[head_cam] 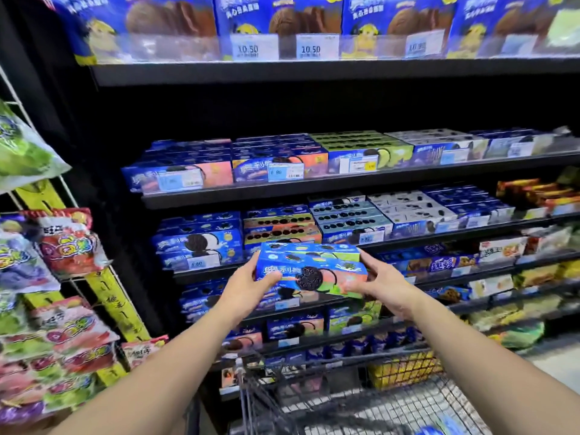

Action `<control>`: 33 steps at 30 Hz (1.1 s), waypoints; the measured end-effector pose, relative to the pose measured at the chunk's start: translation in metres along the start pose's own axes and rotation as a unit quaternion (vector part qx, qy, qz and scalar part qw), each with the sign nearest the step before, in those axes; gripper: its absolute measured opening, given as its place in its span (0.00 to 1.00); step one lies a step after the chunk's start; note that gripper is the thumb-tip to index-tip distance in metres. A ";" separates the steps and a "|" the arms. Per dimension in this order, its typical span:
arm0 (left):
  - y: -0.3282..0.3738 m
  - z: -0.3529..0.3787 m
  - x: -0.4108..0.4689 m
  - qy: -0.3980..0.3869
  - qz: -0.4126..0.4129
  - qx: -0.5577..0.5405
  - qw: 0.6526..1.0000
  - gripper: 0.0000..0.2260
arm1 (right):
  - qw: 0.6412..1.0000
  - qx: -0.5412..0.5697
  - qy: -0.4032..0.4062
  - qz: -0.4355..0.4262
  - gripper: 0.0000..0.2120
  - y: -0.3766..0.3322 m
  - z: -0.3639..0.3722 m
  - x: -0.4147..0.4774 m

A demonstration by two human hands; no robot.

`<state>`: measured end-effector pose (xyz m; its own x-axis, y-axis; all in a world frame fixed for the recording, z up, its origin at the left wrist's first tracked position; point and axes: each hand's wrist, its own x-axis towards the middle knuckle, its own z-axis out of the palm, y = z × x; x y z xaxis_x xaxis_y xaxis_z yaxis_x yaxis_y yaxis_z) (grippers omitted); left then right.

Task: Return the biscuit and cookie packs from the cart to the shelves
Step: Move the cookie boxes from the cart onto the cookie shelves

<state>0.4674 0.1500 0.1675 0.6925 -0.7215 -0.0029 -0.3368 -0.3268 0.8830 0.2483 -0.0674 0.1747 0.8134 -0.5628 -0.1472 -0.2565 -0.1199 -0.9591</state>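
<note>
I hold a blue cookie box (310, 271) with a dark sandwich cookie and pink and green patches printed on its front. My left hand (248, 288) grips its left end and my right hand (384, 282) grips its right end. The box hangs level in front of the shelves (314, 189), at the height of the third shelf, where similar blue cookie boxes (201, 243) are stacked. The wire cart (361, 400) stands below my arms, and a blue pack (439, 430) shows at its bottom edge.
Rows of blue cookie boxes fill every shelf, with price tags (285, 172) along the fronts. A rack of hanging candy bags (62, 309) stands close on the left. Yellow and orange packs (533, 196) sit at the right.
</note>
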 end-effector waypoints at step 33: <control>0.042 0.024 0.126 0.163 -0.092 0.219 0.958 0.17 | 0.987 -0.136 -0.012 -0.080 0.44 -0.031 -0.033 0.201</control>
<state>0.5251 0.0312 0.1929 0.9042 -0.4216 0.0691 -0.3754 -0.7068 0.5996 0.4025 -0.2035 0.1826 0.8663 -0.4994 -0.0075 -0.2513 -0.4229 -0.8706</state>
